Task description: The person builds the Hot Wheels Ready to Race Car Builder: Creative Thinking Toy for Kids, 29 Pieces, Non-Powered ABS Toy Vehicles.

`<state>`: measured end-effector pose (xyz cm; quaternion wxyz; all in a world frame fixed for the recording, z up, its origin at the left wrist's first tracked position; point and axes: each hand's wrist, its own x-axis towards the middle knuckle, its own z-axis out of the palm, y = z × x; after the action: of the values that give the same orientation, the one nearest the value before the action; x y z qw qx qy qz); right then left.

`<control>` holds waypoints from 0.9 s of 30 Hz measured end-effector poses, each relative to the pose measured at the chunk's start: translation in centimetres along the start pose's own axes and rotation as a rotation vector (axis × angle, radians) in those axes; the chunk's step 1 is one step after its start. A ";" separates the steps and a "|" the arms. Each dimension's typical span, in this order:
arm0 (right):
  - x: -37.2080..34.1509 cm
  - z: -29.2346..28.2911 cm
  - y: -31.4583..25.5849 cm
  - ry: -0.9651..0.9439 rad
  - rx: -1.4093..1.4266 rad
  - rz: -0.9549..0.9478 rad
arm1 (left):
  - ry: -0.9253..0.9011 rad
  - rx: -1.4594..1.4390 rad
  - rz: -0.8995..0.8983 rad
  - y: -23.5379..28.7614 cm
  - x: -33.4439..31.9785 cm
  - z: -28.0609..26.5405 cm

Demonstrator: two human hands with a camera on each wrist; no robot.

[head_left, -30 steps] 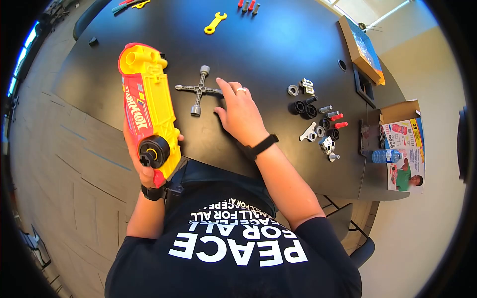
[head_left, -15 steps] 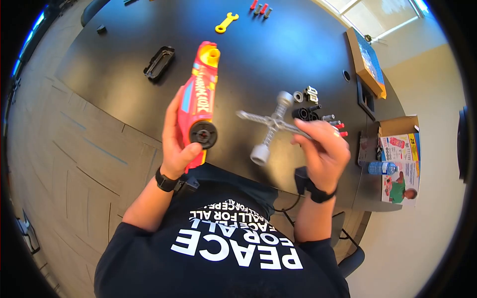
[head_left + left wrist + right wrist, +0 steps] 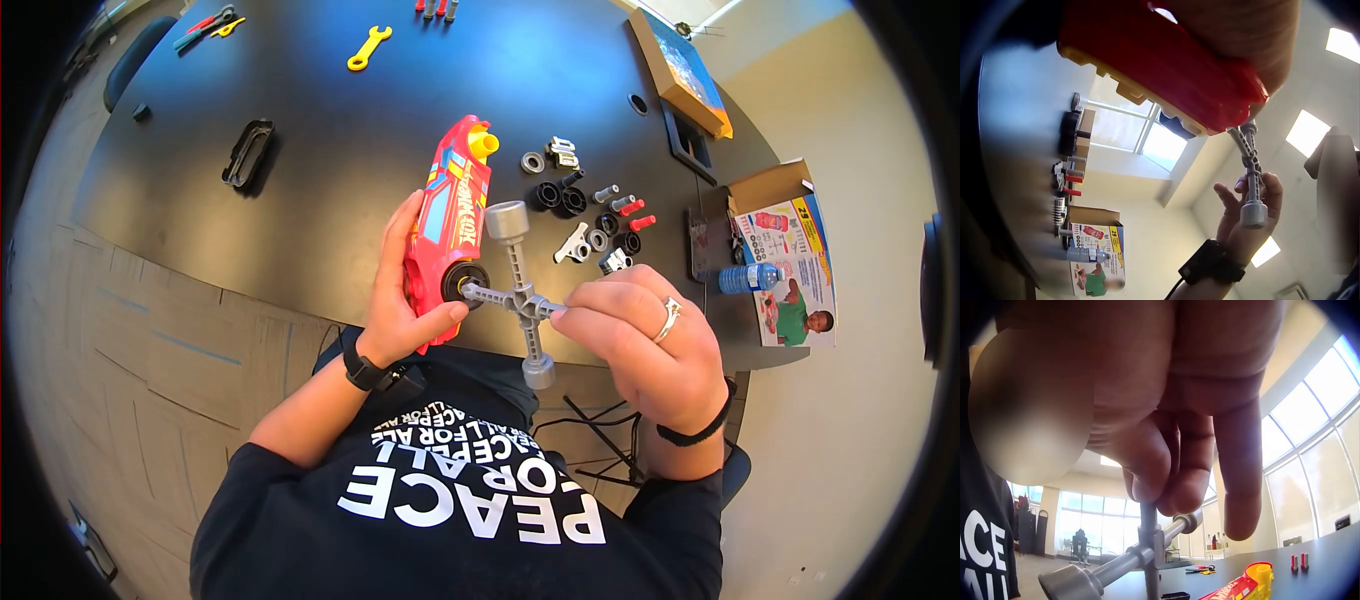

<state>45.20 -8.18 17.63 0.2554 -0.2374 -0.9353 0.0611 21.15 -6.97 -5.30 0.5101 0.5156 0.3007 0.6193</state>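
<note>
Held up over the table edge, a red and yellow toy car (image 3: 440, 215) rests in my left hand (image 3: 390, 310), fingers behind its body and thumb near the black wheel (image 3: 457, 272). My right hand (image 3: 650, 340) pinches one arm of a grey four-way lug wrench (image 3: 519, 300) between thumb and fingertips. The wrench's opposite arm points at the wheel, its tip overlapping the wheel's centre in the head view. From the right wrist, the cross (image 3: 1146, 553) shows below the fingertips, the little finger hanging straighter.
Loose wheels (image 3: 558, 198), bolts and grey parts lie on the table (image 3: 330, 210) to the right. A black tray-like part (image 3: 248, 155) sits at left, a yellow wrench (image 3: 370, 48) farther back. A water bottle (image 3: 750, 278) and printed box (image 3: 800, 250) stand at the right edge.
The right hand picked up the lug wrench from the table and brought its arm to the wheel. The left hand moved the car rightward and turned it, uncovering the black part.
</note>
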 end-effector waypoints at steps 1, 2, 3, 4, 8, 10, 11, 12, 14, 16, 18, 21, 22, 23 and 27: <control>0.0 -0.1 -0.4 -0.037 -0.057 0.054 | 0.008 0.004 0.002 0.0 0.0 0.1; 0.1 -0.3 -0.6 -0.074 -0.114 0.108 | 0.014 -0.028 -0.002 0.1 0.0 0.3; 0.3 -0.3 -0.8 -0.073 -0.109 0.101 | 0.019 -0.058 -0.004 0.1 0.0 0.3; 0.5 -0.4 -0.9 -0.064 -0.144 0.094 | 0.022 -0.052 -0.001 0.0 0.1 0.2; 1.0 -0.5 -0.5 -0.057 -0.140 0.015 | 0.016 -0.048 -0.003 0.1 -0.1 0.0; 1.4 -0.5 -1.1 -0.050 -0.116 0.012 | 0.003 -0.021 -0.032 0.1 -0.2 -0.2; 1.5 -0.5 -1.4 -0.046 -0.092 0.012 | -0.001 -0.020 -0.034 -0.1 -0.1 -0.3; 1.4 -0.4 -1.4 -0.045 -0.092 0.017 | -0.015 0.006 -0.018 -0.4 -0.1 -0.4; 1.3 -0.2 -1.3 -0.039 -0.086 -0.031 | -0.032 0.031 -0.006 -0.9 -0.1 -0.4; 1.6 -0.7 -1.7 -0.091 -0.115 0.020 | -0.024 0.348 0.081 -1.1 -0.1 -0.4; 1.4 -0.6 -1.8 -0.140 -0.141 0.071 | -0.034 0.304 0.089 -0.7 -0.2 -0.3; 0.7 0.0 -1.7 -0.212 -0.228 0.241 | -0.055 0.214 0.114 -0.4 -0.2 -0.3; 0.7 0.0 -1.8 -0.232 -0.240 0.294 | -0.054 0.215 0.112 -0.4 -0.2 -0.3; 0.8 0.1 -1.8 -0.253 -0.251 0.345 | -0.050 0.216 0.109 -0.4 -0.2 -0.4; 1.0 1.9 -1.9 -0.008 -0.041 0.307 | -0.012 0.123 0.053 -0.9 -0.5 -0.5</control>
<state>42.67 -9.33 16.89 0.2345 -0.3825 -0.8900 0.0812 20.96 -7.06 -6.39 0.4625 0.5573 0.3214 0.6101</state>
